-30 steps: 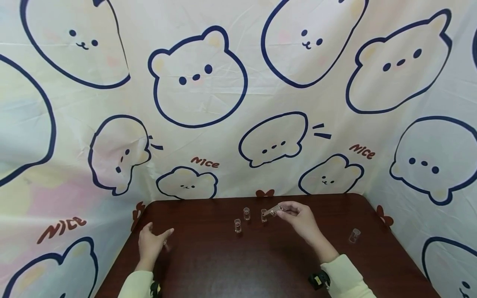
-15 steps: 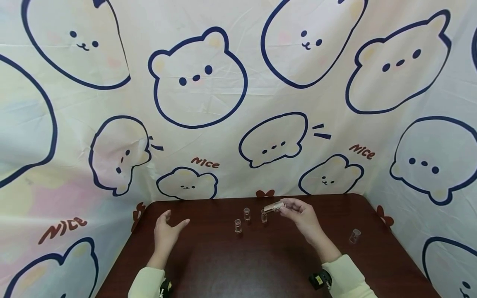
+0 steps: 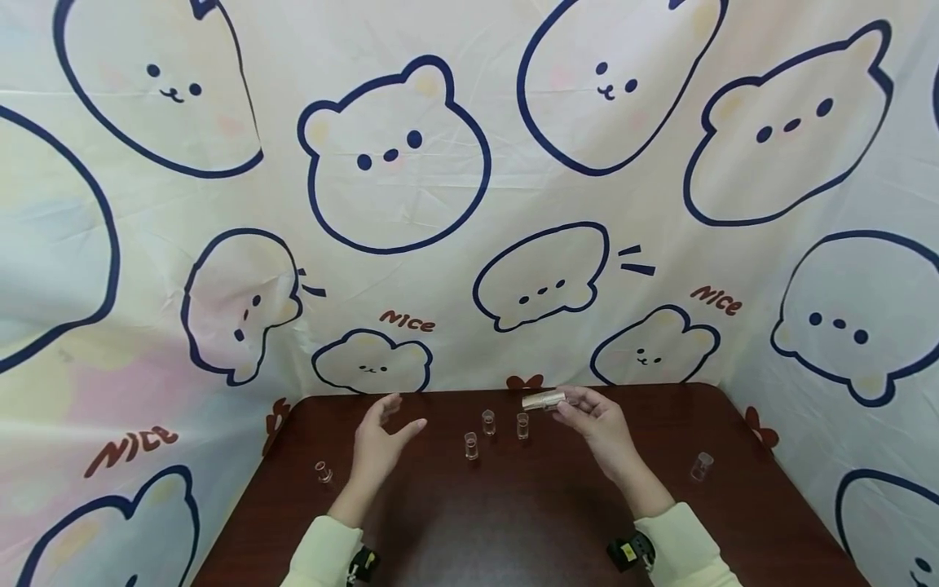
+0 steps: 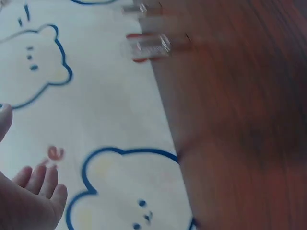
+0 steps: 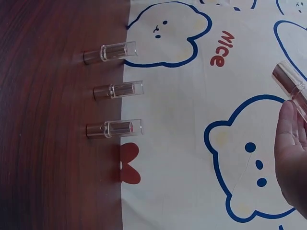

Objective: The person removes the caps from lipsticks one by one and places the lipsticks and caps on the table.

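The right hand [image 3: 600, 424] grips one lipstick tube [image 3: 541, 400], nearly horizontal, raised toward the far side of the table [image 3: 506, 522]; the left hand [image 3: 380, 444] is unclenched, thumb and fingers apart. Three clear-topped lipstick tubes [image 3: 488, 423] stand upright between the hands.

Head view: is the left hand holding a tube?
No, the left hand has its thumb and fingers apart, with nothing between them.
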A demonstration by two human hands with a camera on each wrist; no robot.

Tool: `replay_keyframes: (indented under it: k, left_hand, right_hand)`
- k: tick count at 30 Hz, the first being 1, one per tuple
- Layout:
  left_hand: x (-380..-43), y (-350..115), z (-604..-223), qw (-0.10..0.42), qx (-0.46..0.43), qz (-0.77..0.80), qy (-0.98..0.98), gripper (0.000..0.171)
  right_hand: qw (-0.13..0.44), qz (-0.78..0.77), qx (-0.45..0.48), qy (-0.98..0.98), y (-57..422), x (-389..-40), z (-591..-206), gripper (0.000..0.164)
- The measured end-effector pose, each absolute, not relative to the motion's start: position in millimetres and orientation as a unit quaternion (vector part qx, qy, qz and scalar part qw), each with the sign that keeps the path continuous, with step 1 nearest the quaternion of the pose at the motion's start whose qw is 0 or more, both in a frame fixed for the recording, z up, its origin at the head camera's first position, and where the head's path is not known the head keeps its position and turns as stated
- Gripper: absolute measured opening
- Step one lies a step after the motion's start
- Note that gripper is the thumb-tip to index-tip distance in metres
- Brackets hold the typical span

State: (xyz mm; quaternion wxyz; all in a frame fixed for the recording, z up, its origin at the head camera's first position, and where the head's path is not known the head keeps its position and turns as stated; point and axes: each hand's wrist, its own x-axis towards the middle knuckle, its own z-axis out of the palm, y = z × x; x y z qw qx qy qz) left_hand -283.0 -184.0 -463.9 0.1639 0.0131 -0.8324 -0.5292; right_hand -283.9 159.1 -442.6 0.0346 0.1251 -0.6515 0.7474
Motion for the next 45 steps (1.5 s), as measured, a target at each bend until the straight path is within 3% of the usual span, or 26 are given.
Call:
replay_keyframes:
  k: [15,25,32,38,45]
  left_hand:
    - [-270.6,-121.8,-442.6,0.121,-0.148,-0.615,-0.765,0.048]
    - [-248.6,-99.0,-399.7,0.088,-0.185,-0.635,-0.745,0.044]
    - [-263.7,-89.5,-408.1,0.071,-0.204,-0.668,-0.712,0.041]
    - [-274.2,-81.4,-415.8,0.067,-0.22,-0.698,-0.679,0.041]
    - [-261.0,-74.9,-399.3,0.039,-0.206,-0.716,-0.666,0.039]
  right_hand:
    - [0.014,0.802,0.093,-0.59,150.3,-279.7,-435.0,0.04]
    - [-0.008,0.834,0.11,-0.541,147.1,-277.2,-432.2,0.025]
    - [-0.007,0.832,0.145,-0.535,141.6,-276.5,-430.8,0.032]
    - [-0.01,0.847,0.148,-0.51,137.9,-275.9,-430.2,0.026]
    - [-0.014,0.852,0.141,-0.503,134.2,-272.5,-428.9,0.032]
